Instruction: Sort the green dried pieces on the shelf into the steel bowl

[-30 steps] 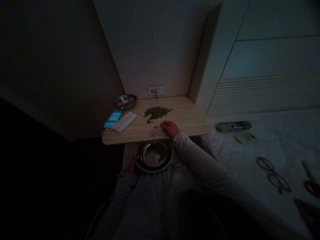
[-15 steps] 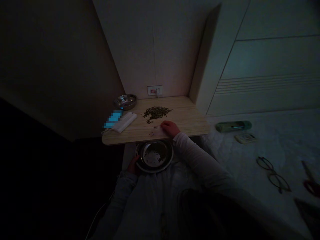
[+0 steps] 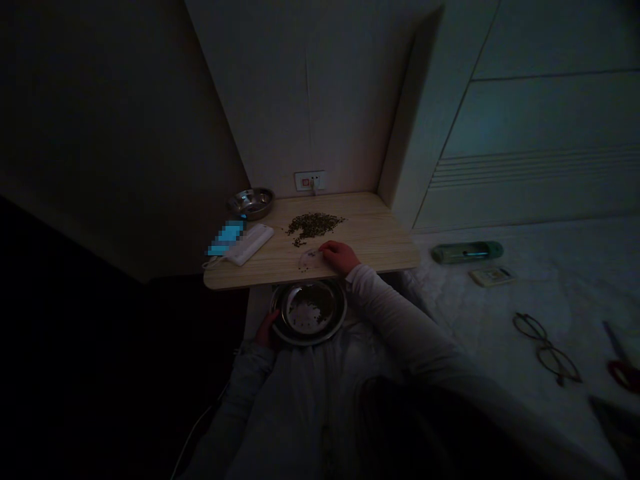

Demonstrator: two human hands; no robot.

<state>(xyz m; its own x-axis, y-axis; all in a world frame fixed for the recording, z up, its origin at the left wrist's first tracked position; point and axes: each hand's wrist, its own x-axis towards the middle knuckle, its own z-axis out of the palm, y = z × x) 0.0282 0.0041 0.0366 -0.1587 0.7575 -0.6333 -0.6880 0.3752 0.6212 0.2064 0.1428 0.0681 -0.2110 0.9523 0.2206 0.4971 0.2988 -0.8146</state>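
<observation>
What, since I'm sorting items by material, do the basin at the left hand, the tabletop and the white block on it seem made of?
Basin: probably stainless steel, polished, judging by its grey sheen and bright rim.
Tabletop: wood or wood-look laminate, matt, with pale streaked grain; the dim light leaves it open.
White block: likely hard plastic, smooth, with an even white surface.

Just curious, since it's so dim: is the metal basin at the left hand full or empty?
Neither: the metal basin at the left hand has small dark bits scattered across its floor, leaving pale patches visible.
</observation>
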